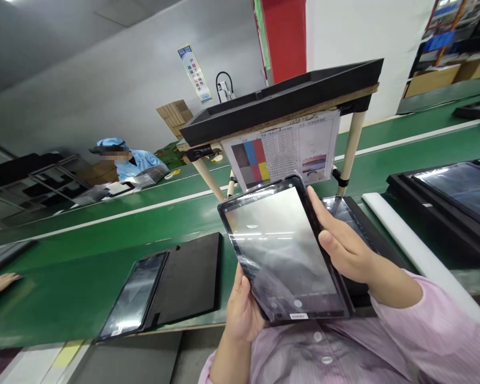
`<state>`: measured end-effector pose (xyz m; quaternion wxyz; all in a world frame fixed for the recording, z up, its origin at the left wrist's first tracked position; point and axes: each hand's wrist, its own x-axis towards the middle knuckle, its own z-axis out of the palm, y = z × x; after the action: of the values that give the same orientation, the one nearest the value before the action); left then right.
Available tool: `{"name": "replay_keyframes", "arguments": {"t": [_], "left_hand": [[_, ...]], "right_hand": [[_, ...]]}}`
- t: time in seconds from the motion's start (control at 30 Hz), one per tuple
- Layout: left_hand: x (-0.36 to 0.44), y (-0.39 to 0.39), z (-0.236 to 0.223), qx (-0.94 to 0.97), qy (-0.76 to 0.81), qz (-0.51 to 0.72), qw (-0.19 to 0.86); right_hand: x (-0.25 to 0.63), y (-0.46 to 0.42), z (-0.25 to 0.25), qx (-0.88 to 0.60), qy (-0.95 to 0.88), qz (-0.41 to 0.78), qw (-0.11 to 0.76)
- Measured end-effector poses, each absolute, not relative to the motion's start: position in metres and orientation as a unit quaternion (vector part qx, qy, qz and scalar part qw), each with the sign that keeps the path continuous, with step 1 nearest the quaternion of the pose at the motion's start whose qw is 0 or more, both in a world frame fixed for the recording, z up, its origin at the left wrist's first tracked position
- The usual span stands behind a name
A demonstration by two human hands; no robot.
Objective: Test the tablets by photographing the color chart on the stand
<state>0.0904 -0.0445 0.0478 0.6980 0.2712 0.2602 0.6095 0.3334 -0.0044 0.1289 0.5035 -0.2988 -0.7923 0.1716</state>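
A black-framed tablet (284,250) is held up in front of me, tilted, its lit screen showing a grey, camera-like picture. My left hand (243,306) grips its lower left edge, thumb at the front. My right hand (344,242) clasps the right edge, its fingers partly hidden behind the tablet. To the left, another tablet (134,298) with a dark screen lies beside a black foam tray (190,280) on the green belt. Partly behind my right hand, a further tablet (344,210) rests on the belt.
A stand with a black tray (284,98) and a printed sheet (282,149) rises ahead. A white foam strip (420,250) and stacked black trays (456,213) lie right. Across the green belt (84,229) sits a person in blue (138,162); another person's hand (0,285) rests far left.
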Motion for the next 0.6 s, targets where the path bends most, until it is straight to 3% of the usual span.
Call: {"name": "replay_keyframes", "arguments": {"t": [0.17,0.33,0.47,0.6], "left_hand": [[0.09,-0.051,0.043,0.233,0.329,0.619,0.674],[0.089,-0.053,0.066,0.196,0.42,0.594,0.658],[0.082,-0.035,0.082,0.216,0.471,0.533,0.669],[0.07,-0.008,0.07,0.274,0.533,0.471,0.647]], "right_hand": [[0.331,0.002,0.12,-0.344,-0.792,0.118,0.491],[0.345,0.004,0.109,-0.394,-0.784,0.135,0.46],[0.381,0.002,0.101,-0.544,-0.681,0.163,0.463],[0.421,-0.005,0.091,-0.692,-0.582,0.176,0.389]]}}
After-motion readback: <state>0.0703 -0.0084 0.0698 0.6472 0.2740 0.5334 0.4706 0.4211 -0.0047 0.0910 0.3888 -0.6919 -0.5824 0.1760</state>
